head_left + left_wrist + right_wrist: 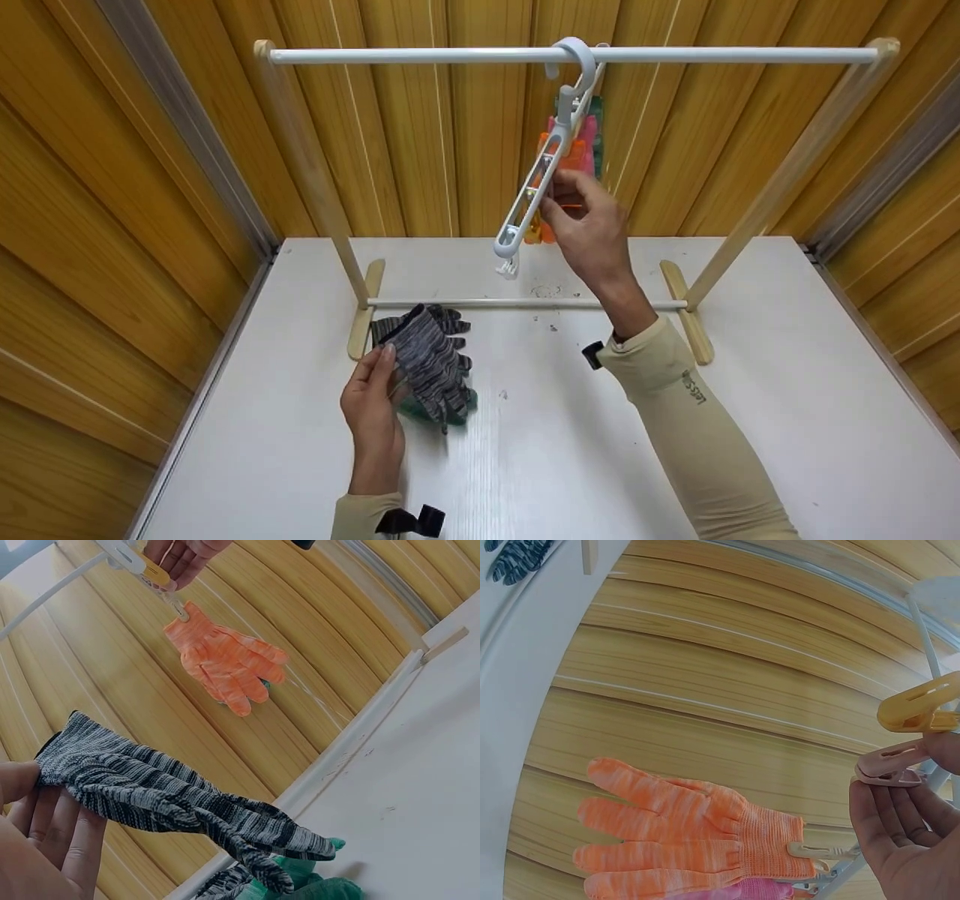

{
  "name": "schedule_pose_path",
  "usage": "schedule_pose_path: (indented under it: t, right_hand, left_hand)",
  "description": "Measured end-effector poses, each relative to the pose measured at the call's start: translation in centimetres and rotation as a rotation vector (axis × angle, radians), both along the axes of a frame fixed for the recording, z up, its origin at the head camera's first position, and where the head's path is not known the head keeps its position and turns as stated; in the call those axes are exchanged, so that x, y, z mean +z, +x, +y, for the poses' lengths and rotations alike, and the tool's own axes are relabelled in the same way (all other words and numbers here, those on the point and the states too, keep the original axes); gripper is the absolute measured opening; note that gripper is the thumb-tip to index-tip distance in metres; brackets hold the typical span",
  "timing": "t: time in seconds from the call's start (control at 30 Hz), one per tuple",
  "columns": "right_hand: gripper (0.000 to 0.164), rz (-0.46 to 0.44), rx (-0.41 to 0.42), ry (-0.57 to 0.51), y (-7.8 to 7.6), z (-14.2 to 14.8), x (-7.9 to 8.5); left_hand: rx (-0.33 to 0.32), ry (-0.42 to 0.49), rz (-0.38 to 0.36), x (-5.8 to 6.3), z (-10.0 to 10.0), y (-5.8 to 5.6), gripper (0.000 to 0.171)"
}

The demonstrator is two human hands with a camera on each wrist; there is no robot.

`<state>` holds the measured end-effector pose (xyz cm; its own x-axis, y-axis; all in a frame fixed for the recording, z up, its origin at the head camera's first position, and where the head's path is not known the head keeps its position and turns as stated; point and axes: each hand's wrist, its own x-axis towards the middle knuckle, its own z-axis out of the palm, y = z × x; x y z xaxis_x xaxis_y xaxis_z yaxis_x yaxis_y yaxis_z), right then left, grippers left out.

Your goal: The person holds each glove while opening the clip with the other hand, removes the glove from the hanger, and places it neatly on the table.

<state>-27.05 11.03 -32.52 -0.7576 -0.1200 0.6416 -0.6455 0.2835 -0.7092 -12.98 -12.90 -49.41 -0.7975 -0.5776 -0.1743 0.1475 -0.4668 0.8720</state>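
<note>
My left hand (373, 409) pinches a black-and-grey striped knit glove (424, 356) at its cuff, thumb on top. The glove's fingers droop away in the left wrist view. At the white clip hanger (525, 187), my right hand (596, 236) pinches a pale pink clothespin (889, 763) between thumb and fingers. A yellow clothespin (915, 706) sits beside it. Farther back along the hanger, an orange glove (682, 832) hangs by its cuff from a pale clothespin (817, 850). Behind it hang a pink glove (754, 890) and a green glove (598, 124), both partly hidden.
The hanger hooks over the white top bar (412, 55) of a wooden-footed rack. On the white table (570, 435) lie another striped glove (454, 322) and a green glove (330, 889), partly covered by the held one. A white clip (508, 268) dangles from the hanger's near end.
</note>
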Motion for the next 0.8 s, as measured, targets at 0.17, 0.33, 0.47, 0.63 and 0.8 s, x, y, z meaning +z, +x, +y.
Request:
schedule_pose_path:
  t: [0.17, 0.33, 0.47, 0.63, 0.8]
  right_hand:
    - [0.029, 0.006, -0.004, 0.0, 0.0, -0.1, 0.0]
    - [0.03, 0.005, -0.017, -0.005, -0.1, -0.1, -0.2]
    - [0.029, 0.004, -0.025, -0.015, -0.3, -0.1, -0.2]
    - [0.027, 0.006, -0.028, -0.029, -0.5, -0.1, -0.3]
    - [0.027, 0.01, -0.029, -0.027, -0.4, -0.1, -0.3]
  left_hand:
    - [0.008, 0.022, 0.001, -0.5, 0.1, 0.4, 0.02]
    - [0.033, 0.041, 0.0, -1.1, 0.2, 0.9, 0.018]
    - [0.052, 0.041, -0.001, -1.4, 0.5, 1.2, 0.016]
    - [0.058, 0.059, 0.024, -1.5, 0.7, 1.6, 0.016]
    - [0.066, 0.086, 0.009, -1.9, 0.8, 2.1, 0.022]
